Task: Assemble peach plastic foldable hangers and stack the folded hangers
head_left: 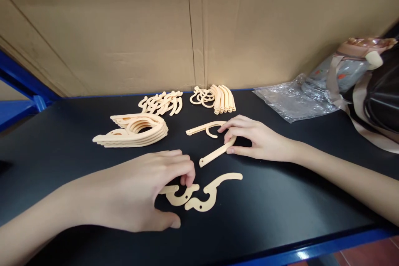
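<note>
Cream curved pieces lie between your two hands on the black tabletop [280, 199].
Your left hand [183, 197] spreads a wide grip over the left hook-shaped piece [175, 200], hiding one end; you cannot tell if it touches. Your right hand [229, 141] pinches a narrow grip on the upper end of a flat, smooth strip [215, 157], just beside a slim hooked piece [199, 129]. A second hook-shaped piece [213, 199], with a round hole, lies nearer you. Beyond sit a layered stack [134, 138], a jumbled pile [162, 103], a strip bundle [222, 99] and crinkled clear plastic [286, 97].
</note>
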A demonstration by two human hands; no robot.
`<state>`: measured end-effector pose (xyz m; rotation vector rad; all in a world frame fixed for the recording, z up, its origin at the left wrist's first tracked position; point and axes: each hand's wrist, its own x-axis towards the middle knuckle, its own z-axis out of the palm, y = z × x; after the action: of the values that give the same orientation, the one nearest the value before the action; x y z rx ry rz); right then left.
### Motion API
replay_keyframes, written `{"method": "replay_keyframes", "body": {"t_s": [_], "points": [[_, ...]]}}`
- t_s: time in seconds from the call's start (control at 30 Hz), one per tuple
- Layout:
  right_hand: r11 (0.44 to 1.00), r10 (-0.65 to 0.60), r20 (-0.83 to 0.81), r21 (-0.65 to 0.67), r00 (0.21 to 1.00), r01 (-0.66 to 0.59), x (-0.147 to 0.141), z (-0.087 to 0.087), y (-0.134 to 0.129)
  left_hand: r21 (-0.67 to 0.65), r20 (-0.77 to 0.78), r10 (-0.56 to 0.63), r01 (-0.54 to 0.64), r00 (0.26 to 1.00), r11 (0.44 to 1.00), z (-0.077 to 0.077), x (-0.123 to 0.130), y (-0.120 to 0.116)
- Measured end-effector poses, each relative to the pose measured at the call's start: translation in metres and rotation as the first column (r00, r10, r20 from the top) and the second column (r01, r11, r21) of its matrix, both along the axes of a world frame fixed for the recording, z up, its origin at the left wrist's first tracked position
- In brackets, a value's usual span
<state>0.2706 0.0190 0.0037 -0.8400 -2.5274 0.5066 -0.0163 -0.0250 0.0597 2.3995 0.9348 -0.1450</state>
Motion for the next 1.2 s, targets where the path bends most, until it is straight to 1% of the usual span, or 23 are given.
{"method": "replay_keyframes", "body": {"t_s": [0.07,0.13,0.2,0.3,0.4,0.47,0.6,0.7,0.77,0.87,0.97,1.03,1.13,1.2], "points": [[1.000,0.002,-0.008,-0.002,1.000,-0.002,0.000,-0.001,0.000,0.009,-0.021,0.017,-0.017,1.000,1.000,-0.002,-0.002,0.003],[1.000,0.006,-0.024,-0.016,1.000,-0.006,0.000,-0.002,0.001,0.060,-0.022,0.042,-0.041,0.999,0.997,-0.007,-0.004,0.006],[0.998,0.009,-0.045,-0.057,0.999,-0.011,0.001,-0.002,0.002,0.158,0.006,0.059,-0.060,0.998,0.986,-0.013,-0.005,0.008],[0.988,0.006,-0.084,-0.152,0.996,-0.018,0.001,-0.002,0.005,0.305,0.062,0.062,-0.078,0.996,0.949,-0.024,-0.003,0.010],[0.975,0.000,-0.118,-0.222,0.993,-0.026,0.001,-0.003,0.007,0.388,0.102,0.091,-0.124,0.991,0.913,-0.031,0.001,0.009],[0.969,0.000,-0.137,-0.245,0.991,-0.034,0.002,-0.003,0.008,0.380,0.156,0.129,-0.180,0.979,0.907,-0.033,0.004,0.007],[0.966,0.012,-0.160,-0.253,0.987,-0.053,0.001,-0.004,0.009,0.266,0.250,0.231,-0.296,0.940,0.917,-0.030,0.006,0.002],[0.966,0.010,-0.165,-0.253,0.986,-0.052,0.001,-0.004,0.008,0.202,0.279,0.292,-0.353,0.915,0.914,-0.028,0.007,0.001],[0.965,0.004,-0.169,-0.259,0.986,-0.049,0.000,-0.003,0.008,0.192,0.293,0.307,-0.370,0.905,0.909,-0.029,0.007,0.001],[0.961,-0.003,-0.171,-0.273,0.985,-0.044,0.000,-0.002,0.008,0.241,0.273,0.305,-0.372,0.912,0.896,-0.034,0.006,0.001],[0.959,-0.011,-0.154,-0.281,0.988,-0.033,0.000,-0.002,0.008,0.295,0.235,0.276,-0.339,0.932,0.894,-0.038,0.006,-0.003],[0.959,-0.016,-0.148,-0.281,0.989,-0.026,0.000,-0.003,0.008,0.341,0.215,0.229,-0.293,0.949,0.893,-0.039,0.006,-0.005],[0.958,-0.018,-0.156,-0.285,0.988,-0.028,-0.001,-0.004,0.008,0.425,0.196,0.121,-0.196,0.973,0.884,-0.039,0.007,-0.006],[0.953,-0.020,-0.164,-0.300,0.986,-0.031,-0.001,-0.004,0.008,0.440,0.200,0.068,-0.152,0.977,0.885,-0.038,0.008,-0.005]]}}
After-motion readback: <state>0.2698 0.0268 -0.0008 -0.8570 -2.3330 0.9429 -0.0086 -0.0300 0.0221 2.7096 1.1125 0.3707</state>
